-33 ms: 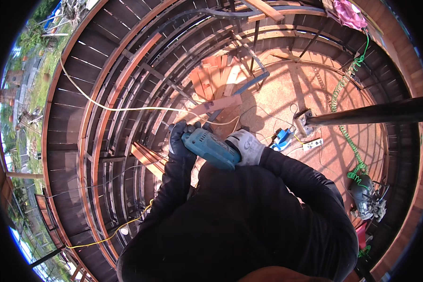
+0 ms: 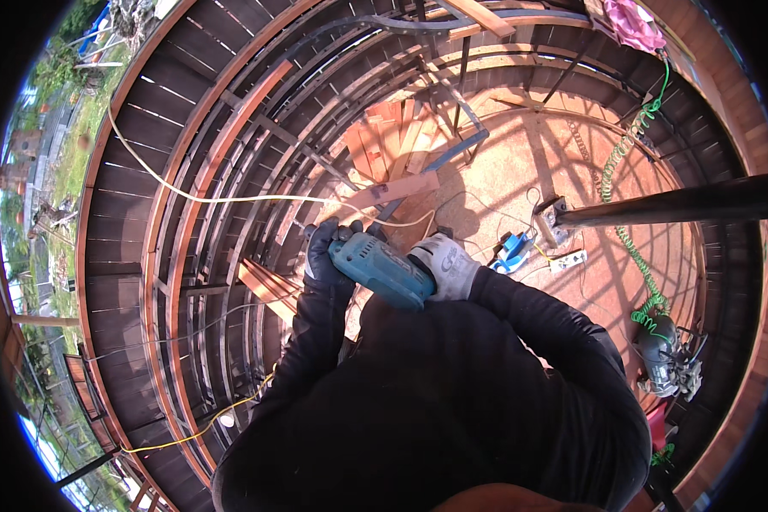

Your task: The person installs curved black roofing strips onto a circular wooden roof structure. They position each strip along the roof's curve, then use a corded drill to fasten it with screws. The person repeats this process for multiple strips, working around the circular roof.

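Observation:
A teal handheld power tool [image 2: 380, 269] with vent slots on its casing is held close in front of my dark-clothed body. My left hand [image 2: 322, 247], in a dark glove, is closed around its left front end. In a white and grey work glove, my right hand [image 2: 450, 266] grips the tool's right rear end; the handle is mostly hidden under it. The tool's underside and exact kind cannot be made out. A pale cord [image 2: 264, 198] runs from the left rail towards the space just beyond the tool.
Curved tiers of slatted framing [image 2: 230, 154] ring the left side. Loose planks [image 2: 392, 141] lie ahead. On the floor are a blue power tool [image 2: 512, 251] and a power strip [image 2: 567, 261]. A dark post [image 2: 674, 202] juts in from the right, near a coiled green hose [image 2: 630, 243] and a tank [image 2: 657, 354].

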Demonstrator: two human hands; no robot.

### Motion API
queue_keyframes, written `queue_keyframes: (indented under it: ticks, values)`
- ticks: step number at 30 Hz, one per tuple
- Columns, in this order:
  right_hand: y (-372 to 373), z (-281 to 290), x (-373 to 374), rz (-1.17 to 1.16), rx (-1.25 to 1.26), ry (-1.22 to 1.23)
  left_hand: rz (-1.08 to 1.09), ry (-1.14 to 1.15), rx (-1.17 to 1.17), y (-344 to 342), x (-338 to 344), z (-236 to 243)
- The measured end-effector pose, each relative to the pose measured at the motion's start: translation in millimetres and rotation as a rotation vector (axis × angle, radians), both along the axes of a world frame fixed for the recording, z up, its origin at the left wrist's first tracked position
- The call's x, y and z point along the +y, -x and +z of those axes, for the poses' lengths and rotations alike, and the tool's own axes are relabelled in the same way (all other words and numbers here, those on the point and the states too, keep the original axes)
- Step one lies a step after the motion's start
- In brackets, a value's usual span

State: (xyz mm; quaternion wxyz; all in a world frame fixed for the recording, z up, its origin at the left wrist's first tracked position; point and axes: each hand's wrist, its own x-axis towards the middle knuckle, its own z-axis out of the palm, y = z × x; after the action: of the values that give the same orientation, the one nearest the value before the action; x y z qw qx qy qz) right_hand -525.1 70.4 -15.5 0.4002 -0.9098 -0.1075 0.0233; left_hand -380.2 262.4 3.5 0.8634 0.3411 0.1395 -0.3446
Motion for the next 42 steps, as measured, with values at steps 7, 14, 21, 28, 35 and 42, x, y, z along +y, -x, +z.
queue_keyframes:
  ticks: [7,14,21,28,35,42]
  values:
    - [-15,-1,1,-0.077,-0.108,0.227,-0.051,-0.024,-0.022,-28,-3,-8]
    - [8,-10,1,-0.528,0.133,-0.278,-0.412,-0.007,0.035,-35,-44,-40]
    - [104,-104,-48,-1.127,0.447,-0.539,-1.061,-1.159,-0.95,-72,28,-354]
    - [220,-115,-48,-1.608,0.984,-0.525,-0.997,-1.561,-1.051,-143,-51,-317]
    - [273,-107,52,-1.573,1.48,-0.113,-1.284,-1.717,-1.261,-194,-124,-370]
    - [230,-116,126,-1.759,1.545,-0.321,-1.689,-1.435,-1.145,-220,-109,-439]
